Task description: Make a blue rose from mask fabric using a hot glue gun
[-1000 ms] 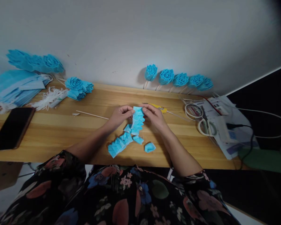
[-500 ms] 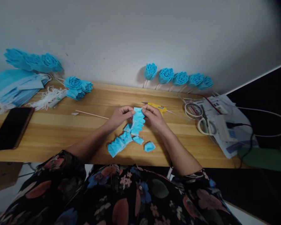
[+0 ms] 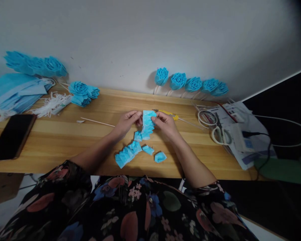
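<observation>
Now the pleated blue strip [image 3: 148, 123] is held over the bench [image 3: 65, 135] — pinched near its upper right edge by the right hand [image 3: 166, 125]! The left hand [image 3: 126, 124] is set close by the left edge — whether anything is gripped there cannot be told. Loose blue pieces [image 3: 160, 157] are strewn nearby.

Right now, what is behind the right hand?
Behind the right hand, part of a yellow tool lies on the wooden table, with a thin pale stick at one end. The hand hides some of it, so its full shape cannot be seen.
</observation>
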A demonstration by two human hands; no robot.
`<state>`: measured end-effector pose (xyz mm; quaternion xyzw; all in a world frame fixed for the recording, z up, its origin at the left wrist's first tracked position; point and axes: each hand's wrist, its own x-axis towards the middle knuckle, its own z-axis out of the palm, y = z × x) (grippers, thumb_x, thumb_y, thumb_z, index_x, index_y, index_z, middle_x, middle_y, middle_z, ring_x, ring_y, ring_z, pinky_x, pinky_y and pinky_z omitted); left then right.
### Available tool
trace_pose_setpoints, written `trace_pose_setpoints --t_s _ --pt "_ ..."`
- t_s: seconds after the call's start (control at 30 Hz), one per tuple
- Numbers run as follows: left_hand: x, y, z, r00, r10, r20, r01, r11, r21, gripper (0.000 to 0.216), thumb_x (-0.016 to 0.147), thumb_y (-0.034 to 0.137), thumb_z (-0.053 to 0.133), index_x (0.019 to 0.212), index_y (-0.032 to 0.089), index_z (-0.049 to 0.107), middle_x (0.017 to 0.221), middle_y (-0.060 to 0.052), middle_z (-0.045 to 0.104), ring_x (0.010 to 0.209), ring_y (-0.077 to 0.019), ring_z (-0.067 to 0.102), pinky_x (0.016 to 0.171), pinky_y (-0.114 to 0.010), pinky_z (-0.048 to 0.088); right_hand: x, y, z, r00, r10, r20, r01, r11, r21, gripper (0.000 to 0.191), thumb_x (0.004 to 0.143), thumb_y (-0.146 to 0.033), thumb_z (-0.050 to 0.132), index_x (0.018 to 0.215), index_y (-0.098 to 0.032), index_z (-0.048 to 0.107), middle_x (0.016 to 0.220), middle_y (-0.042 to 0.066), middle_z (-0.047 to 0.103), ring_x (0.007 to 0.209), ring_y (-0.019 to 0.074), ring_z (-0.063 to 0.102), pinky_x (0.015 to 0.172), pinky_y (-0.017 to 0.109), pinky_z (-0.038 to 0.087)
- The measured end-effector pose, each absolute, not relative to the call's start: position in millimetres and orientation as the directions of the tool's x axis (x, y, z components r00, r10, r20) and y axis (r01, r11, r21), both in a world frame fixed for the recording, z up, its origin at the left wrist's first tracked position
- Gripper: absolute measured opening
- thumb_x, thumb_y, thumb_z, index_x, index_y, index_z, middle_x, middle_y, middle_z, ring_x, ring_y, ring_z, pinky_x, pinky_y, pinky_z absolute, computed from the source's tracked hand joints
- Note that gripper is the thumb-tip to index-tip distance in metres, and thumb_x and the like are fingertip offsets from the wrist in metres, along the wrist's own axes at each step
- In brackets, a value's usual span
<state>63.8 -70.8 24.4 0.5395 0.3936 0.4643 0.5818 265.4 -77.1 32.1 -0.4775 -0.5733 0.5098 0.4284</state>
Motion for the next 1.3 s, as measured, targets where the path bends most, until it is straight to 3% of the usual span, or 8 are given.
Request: trace_pose_setpoints --t_s 0.3,0.5,0.6,0.83,1.0,1.13,1.3 --pt "64 -71 23 0.293 0.956 -0.029 -0.1 0.061 0.993 0.036 0.077 0.05 0.083 0.069 0.018 0.067 0.064 0.0 0.065 0.062 -0.0122 0.059 0.067 -0.027 0.05 263 -79 32 -0.154 0.988 0.027 0.136 0.048 -0.99 0.05 0.078 -0.064 0.078 0.064 -0.023 0.053 0.06 -0.005 0.043 0.06 0.0116 0.036 0.06 0.028 0.03" --pt "62 -71 24 0.276 0.961 -0.012 -0.129 0.049 0.99 0.038 0.08 0.051 0.08 0.069 0.018 0.065 0.064 0.0 0.063 0.062 -0.0126 0.058 0.068 -0.028 0.049 266 -76 33 -0.156 0.987 -0.035 0.05 -0.027 -0.998 0.055 0.075 -0.076 0.076 0.076 -0.022 0.067 0.074 0.0 0.06 0.072 0.0163 0.053 0.07 0.031 0.046" --pt "62 -72 26 0.271 0.963 -0.013 -0.135 0.051 0.99 0.04 0.081 0.053 0.081 0.069 0.018 0.064 0.064 0.0 0.063 0.063 -0.0127 0.059 0.069 -0.028 0.049 266 -76 35 -0.172 0.984 -0.039 0.03 -0.035 -0.999 0.058 0.072 -0.078 0.079 0.082 -0.021 0.072 0.078 0.0 0.062 0.075 0.0166 0.055 0.071 0.03 0.047" --pt "64 -73 26 0.31 0.951 -0.021 -0.111 0.058 0.992 0.043 0.077 0.056 0.083 0.07 0.018 0.065 0.064 0.0 0.065 0.062 -0.0131 0.059 0.067 -0.028 0.049 263 -79 29 -0.256 0.965 -0.058 0.028 -0.052 -0.998 0.054 0.071 -0.071 0.084 0.087 -0.022 0.068 0.074 -0.003 0.058 0.068 0.0138 0.05 0.067 0.028 0.043" --pt "64 -73 25 0.34 0.94 -0.014 -0.095 0.049 0.994 0.04 0.078 0.053 0.083 0.07 0.018 0.065 0.063 0.0 0.064 0.062 -0.0128 0.059 0.067 -0.028 0.05 265 -79 23 -0.235 0.971 -0.042 0.088 -0.022 -0.996 0.052 0.075 -0.07 0.081 0.076 -0.022 0.06 0.068 -0.004 0.05 0.064 0.0128 0.043 0.061 0.027 0.036" --pt "63 -72 25 0.317 0.948 -0.024 -0.111 0.062 0.992 0.038 0.078 0.052 0.082 0.07 0.018 0.066 0.064 0.0 0.065 0.062 -0.0131 0.06 0.067 -0.028 0.05 266 -77 29 -0.223 0.975 -0.022 0.062 -0.008 -0.998 0.053 0.079 -0.072 0.075 0.072 -0.022 0.06 0.07 -0.003 0.051 0.067 0.014 0.044 0.066 0.029 0.038" --pt "63 -69 21 0.265 0.964 -0.021 -0.171 0.069 0.983 0.044 0.077 0.057 0.084 0.069 0.018 0.065 0.063 0.0 0.065 0.061 -0.0122 0.059 0.066 -0.027 0.05 264 -77 37 -0.218 0.976 0.002 0.063 0.016 -0.998 0.057 0.074 -0.077 0.076 0.072 -0.022 0.062 0.071 -0.001 0.053 0.07 0.0156 0.047 0.069 0.03 0.041"
